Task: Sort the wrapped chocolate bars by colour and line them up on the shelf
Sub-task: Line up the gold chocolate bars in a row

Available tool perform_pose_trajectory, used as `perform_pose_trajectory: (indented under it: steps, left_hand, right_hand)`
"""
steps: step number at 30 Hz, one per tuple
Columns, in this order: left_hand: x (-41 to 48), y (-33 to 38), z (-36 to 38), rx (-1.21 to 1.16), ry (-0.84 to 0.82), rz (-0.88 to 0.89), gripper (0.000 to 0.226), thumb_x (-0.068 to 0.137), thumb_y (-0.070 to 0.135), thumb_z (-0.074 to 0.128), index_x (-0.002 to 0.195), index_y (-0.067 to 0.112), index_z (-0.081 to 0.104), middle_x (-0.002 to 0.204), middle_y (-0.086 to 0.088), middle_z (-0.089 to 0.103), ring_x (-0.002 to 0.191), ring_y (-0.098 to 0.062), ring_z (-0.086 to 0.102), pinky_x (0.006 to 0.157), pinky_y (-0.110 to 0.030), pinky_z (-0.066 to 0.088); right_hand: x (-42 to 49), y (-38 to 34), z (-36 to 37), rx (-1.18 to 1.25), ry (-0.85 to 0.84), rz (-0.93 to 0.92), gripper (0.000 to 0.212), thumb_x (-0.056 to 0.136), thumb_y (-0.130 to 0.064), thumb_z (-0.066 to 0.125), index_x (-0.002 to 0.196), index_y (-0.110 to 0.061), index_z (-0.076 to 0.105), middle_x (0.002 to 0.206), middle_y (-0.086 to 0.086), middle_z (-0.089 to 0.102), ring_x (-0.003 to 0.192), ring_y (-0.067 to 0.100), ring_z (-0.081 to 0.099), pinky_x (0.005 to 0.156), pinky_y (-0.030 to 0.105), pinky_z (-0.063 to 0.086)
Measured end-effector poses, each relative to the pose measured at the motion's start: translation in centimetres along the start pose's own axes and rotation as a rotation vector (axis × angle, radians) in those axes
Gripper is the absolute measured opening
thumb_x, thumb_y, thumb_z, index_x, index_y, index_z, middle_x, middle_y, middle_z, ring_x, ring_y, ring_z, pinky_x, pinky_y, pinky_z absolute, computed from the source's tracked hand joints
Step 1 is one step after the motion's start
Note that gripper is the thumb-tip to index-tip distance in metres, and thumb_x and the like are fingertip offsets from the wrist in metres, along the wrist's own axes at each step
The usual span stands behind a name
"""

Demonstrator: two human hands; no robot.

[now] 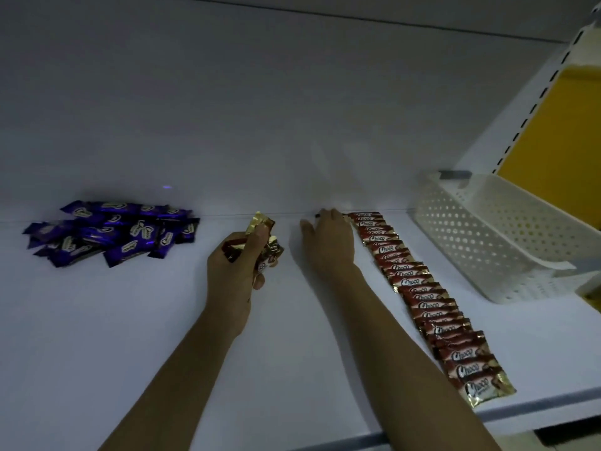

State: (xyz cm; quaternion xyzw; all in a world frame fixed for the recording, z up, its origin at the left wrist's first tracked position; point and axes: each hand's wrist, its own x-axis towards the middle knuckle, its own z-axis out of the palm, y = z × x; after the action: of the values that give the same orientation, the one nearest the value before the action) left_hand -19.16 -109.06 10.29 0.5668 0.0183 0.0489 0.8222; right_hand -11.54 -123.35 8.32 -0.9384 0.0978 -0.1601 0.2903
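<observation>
Row of overlapping red-gold bars

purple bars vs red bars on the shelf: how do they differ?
The purple bars lie in a loose heap at the left; the red bars form an overlapping row, back to front, at the right. No hand is near the purple bars; the right hand is at the red row's far end. Both show Choco print.

Purple bars lay heaped; red-and-gold bars ran in a row; a white perforated basket stood on the white shelf.
</observation>
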Motion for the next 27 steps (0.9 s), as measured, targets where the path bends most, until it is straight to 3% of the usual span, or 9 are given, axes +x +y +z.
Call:
perform_pose_trajectory:
  steps: [3,4,6,8,11,15,22,25,27]
  left_hand:
    - [0.1,0.1,0.0,0.020,0.021,0.006,0.035,0.066,0.047,0.069,0.079,0.015,0.063,0.071,-0.009,0.060,0.054,-0.012,0.048,0.038,-0.017,0.032]
    - [0.1,0.1,0.0,0.019,0.034,0.011,0.034,0.067,0.046,0.069,0.081,0.015,0.063,0.071,-0.009,0.059,0.055,-0.012,0.048,0.039,-0.018,0.033]
    - [0.1,0.1,-0.1,0.014,0.061,0.010,0.031,0.071,0.042,0.069,0.085,0.015,0.063,0.076,-0.013,0.060,0.061,-0.016,0.050,0.039,-0.018,0.034]
    - [0.3,0.1,-0.4,0.036,0.091,0.009,0.018,0.082,0.032,0.068,0.085,0.016,0.062,0.079,-0.015,0.061,0.066,-0.021,0.051,0.040,-0.018,0.035]
    - [0.8,0.1,-1.2,0.067,0.156,0.027,0.007,0.090,0.021,0.063,0.085,0.016,0.063,0.080,-0.017,0.064,0.068,-0.026,0.051,0.039,-0.017,0.034]
    - [1.1,0.6,-1.6,-0.040,0.194,-0.014,0.006,0.093,0.018,0.058,0.089,0.014,0.062,0.074,-0.007,0.070,0.059,-0.015,0.058,0.040,-0.017,0.032]
    - [1.0,0.7,-1.5,-0.081,0.217,-0.021,0.008,0.091,0.022,0.061,0.090,0.014,0.062,0.070,-0.002,0.070,0.055,-0.011,0.059,0.042,-0.018,0.032]
    - [1.0,0.7,-1.5,-0.085,0.210,-0.019,0.008,0.092,0.022,0.061,0.090,0.015,0.060,0.067,0.001,0.071,0.055,-0.009,0.061,0.043,-0.018,0.033]
    - [1.0,0.6,-1.6,-0.063,0.206,-0.008,0.007,0.092,0.021,0.060,0.089,0.015,0.060,0.069,-0.001,0.071,0.054,-0.010,0.060,0.040,-0.016,0.033]
  right_hand:
    - [-1.4,-3.0,-2.8,0.870,-0.338,0.077,0.046,0.094,-0.050,0.045,0.117,-0.014,0.062,0.117,0.002,0.065,0.111,0.018,0.060,0.093,0.032,0.042]
    - [-1.6,-3.5,-3.4,0.971,-0.489,0.045,0.049,0.091,-0.055,0.047,0.113,-0.016,0.065,0.109,0.000,0.069,0.105,0.017,0.063,0.093,0.034,0.045]
    - [-1.9,-3.7,-3.4,0.981,-0.631,-0.089,0.046,0.086,-0.052,0.055,0.108,-0.014,0.068,0.102,0.002,0.071,0.100,0.020,0.066,0.096,0.041,0.046]
    - [-2.2,-3.7,-3.1,0.948,-0.619,-0.156,0.027,0.089,-0.034,0.061,0.099,-0.011,0.072,0.094,0.006,0.071,0.093,0.022,0.066,0.093,0.045,0.047]
    - [-2.2,-3.8,-3.0,0.978,-0.508,-0.106,0.012,0.089,-0.019,0.062,0.086,-0.016,0.073,0.077,0.000,0.067,0.072,0.013,0.059,0.070,0.029,0.046]
    - [-2.2,-3.8,-3.4,1.090,-0.479,-0.017,0.011,0.090,-0.017,0.062,0.087,-0.010,0.070,0.060,-0.001,0.053,0.055,0.012,0.044,0.055,0.024,0.037]
    - [-1.8,-3.8,-4.3,1.164,-0.476,0.118,0.020,0.092,-0.029,0.058,0.085,-0.012,0.066,0.070,0.001,0.068,0.059,0.012,0.060,0.055,0.022,0.043]
    - [-1.3,-2.4,-3.6,0.836,-0.294,0.028,0.007,0.086,-0.012,0.067,0.081,-0.014,0.061,0.069,0.002,0.067,0.059,0.007,0.060,0.057,0.020,0.043]
    - [-1.1,-1.6,-2.5,0.654,-0.305,-0.005,0.015,0.082,-0.006,0.070,0.087,-0.016,0.059,0.073,0.004,0.068,0.065,0.010,0.062,0.063,0.020,0.043]
